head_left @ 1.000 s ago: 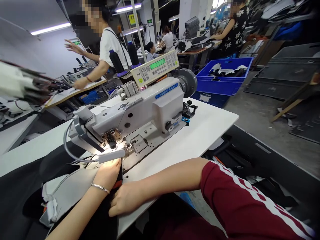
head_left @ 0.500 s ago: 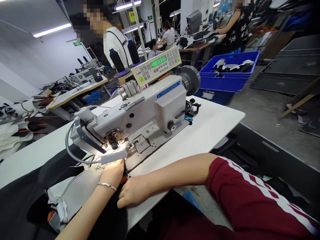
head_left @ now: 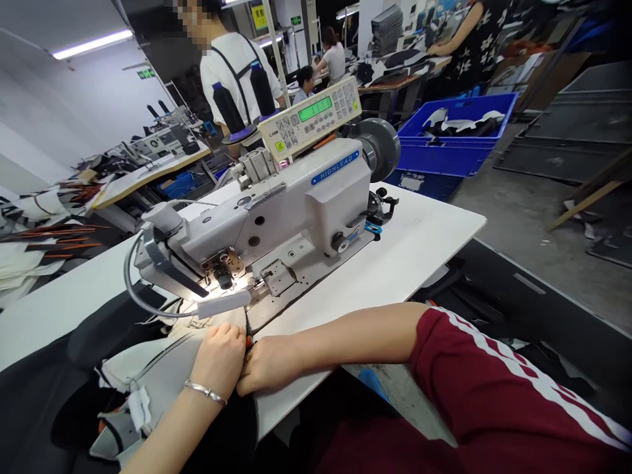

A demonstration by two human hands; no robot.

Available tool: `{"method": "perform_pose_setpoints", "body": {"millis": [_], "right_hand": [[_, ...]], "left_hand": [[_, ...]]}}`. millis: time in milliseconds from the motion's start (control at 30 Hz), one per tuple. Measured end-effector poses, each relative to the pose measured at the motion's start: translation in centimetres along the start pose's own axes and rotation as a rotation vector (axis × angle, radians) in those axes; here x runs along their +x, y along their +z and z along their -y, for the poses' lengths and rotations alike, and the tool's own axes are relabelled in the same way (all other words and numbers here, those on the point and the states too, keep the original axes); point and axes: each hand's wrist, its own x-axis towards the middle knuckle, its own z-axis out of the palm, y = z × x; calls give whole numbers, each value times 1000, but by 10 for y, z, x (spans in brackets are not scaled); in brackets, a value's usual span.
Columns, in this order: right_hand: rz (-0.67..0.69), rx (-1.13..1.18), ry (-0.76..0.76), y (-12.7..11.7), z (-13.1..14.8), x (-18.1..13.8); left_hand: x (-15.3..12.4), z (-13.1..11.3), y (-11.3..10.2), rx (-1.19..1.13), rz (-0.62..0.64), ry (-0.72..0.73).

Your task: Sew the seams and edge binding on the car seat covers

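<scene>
A sewing machine (head_left: pixel 276 217) stands on the white table, its lamp lighting the needle area. Pale grey and black fabric (head_left: pixel 170 368) lies at the needle end and hangs over the front edge. My left hand (head_left: pixel 222 355), with a silver bangle at the wrist, is closed on the fabric just in front of the lamp head (head_left: pixel 224 304). Right beside it, my right hand (head_left: pixel 271 363) is closed at the fabric's edge, with a bit of orange showing between the two hands. The fingertips of both hands are partly hidden.
Two black thread cones (head_left: pixel 230 112) and a control panel (head_left: pixel 313 115) sit behind the machine head. Blue crates (head_left: pixel 444 155) with fabric pieces stand on the floor beyond the table (head_left: pixel 405 243). A person in a white top (head_left: pixel 247 72) stands behind the machine; others work farther back.
My left hand has drawn back from the lamp toward me, and the fabric has shifted with it. My right hand has moved slightly up, closer against the left. The standing person has turned away.
</scene>
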Motion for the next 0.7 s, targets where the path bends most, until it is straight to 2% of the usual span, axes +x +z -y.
{"method": "perform_pose_setpoints", "body": {"millis": [167, 600, 700], "right_hand": [[-9, -24, 39, -2, -1, -1], [21, -80, 141, -5, -9, 0], [1, -72, 181, -5, -12, -1]], "left_hand": [[5, 7, 9, 0, -71, -2], [25, 12, 18, 66, -212, -23], [30, 12, 18, 65, -198, -38]]}}
